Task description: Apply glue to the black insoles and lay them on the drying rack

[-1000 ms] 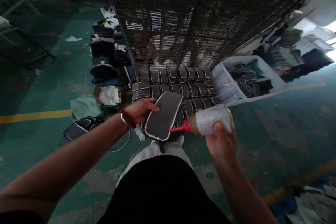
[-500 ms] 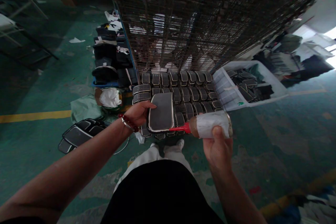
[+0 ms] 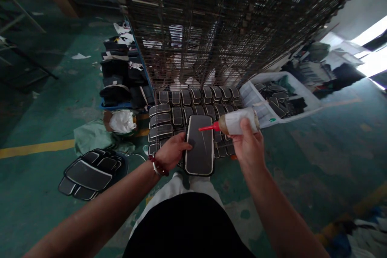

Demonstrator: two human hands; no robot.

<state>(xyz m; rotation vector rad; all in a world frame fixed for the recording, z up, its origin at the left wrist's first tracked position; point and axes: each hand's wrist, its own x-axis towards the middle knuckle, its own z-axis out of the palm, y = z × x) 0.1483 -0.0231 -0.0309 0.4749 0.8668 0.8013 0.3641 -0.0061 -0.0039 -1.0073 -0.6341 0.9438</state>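
Observation:
My left hand (image 3: 173, 150) grips the left edge of a dark grey rounded panel (image 3: 198, 151), thumb on its face. A pale line runs round the panel's border, and a thin streak crosses its face. In my right hand (image 3: 249, 141) lies a glue bottle (image 3: 238, 121) with a white wrap and a red nozzle, the fingers closed round its body. The nozzle tip points left, over the upper part of the panel; whether it touches cannot be told. Below and behind the panel, many similar smaller pieces (image 3: 160, 119) lie in rows on a wire rack.
Tall wire racks (image 3: 193, 28) rise in front. A white crate (image 3: 288, 117) of dark pieces stands at right. On the left are stacked black pieces (image 3: 115, 66), a bag with white filling (image 3: 122, 121) and a pile of dark panels (image 3: 87, 173) on the green floor.
The panel has been turned and brought nearer to my body. The bottle has moved up, its nozzle going from the panel's lower right corner to over its upper face.

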